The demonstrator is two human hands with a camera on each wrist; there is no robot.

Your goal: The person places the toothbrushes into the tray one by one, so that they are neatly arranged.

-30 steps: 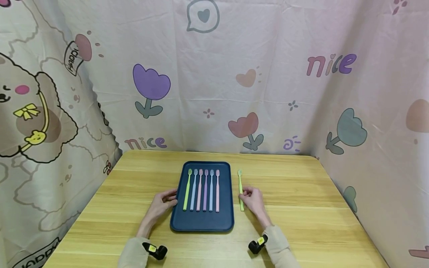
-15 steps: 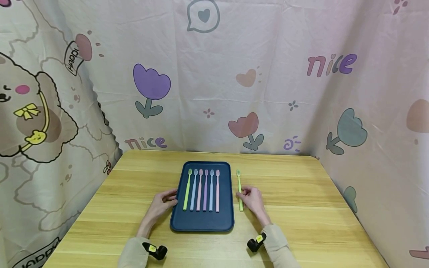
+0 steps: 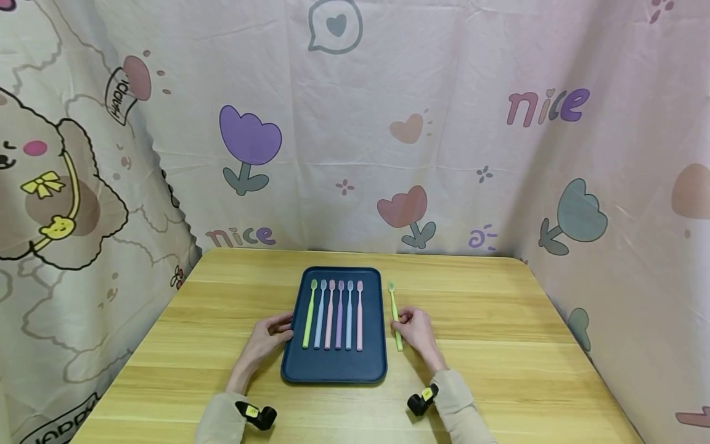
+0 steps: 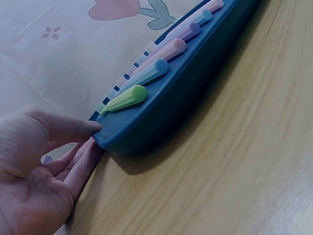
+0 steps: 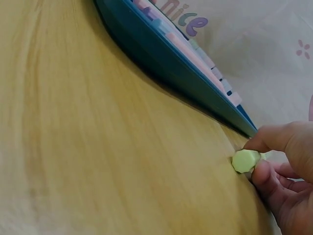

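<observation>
A dark blue tray (image 3: 334,370) lies on the table, carrying several toothbrushes in a row, brush heads at the far end. From left to right they run green (image 3: 308,320), blue, pink, purple, blue and pink. My left hand (image 3: 268,338) holds the tray's left rim, thumb on top and fingers against the side in the left wrist view. Right of the tray, my right hand (image 3: 418,332) pinches a yellow-green toothbrush (image 3: 393,301) between thumb and finger. Its handle end (image 5: 245,161) faces the right wrist camera, close to the table. That toothbrush leans slightly left at its head, apart from the tray.
The wood-grain table (image 3: 488,345) extends to both sides of the tray. A printed cloth (image 3: 333,123) hangs behind the table and along its sides. A small black camera sits on each wrist (image 3: 259,415).
My right hand has shifted the yellow-green toothbrush slightly left, towards the tray, and its head now tilts further left. My left hand and the tray have stayed in place.
</observation>
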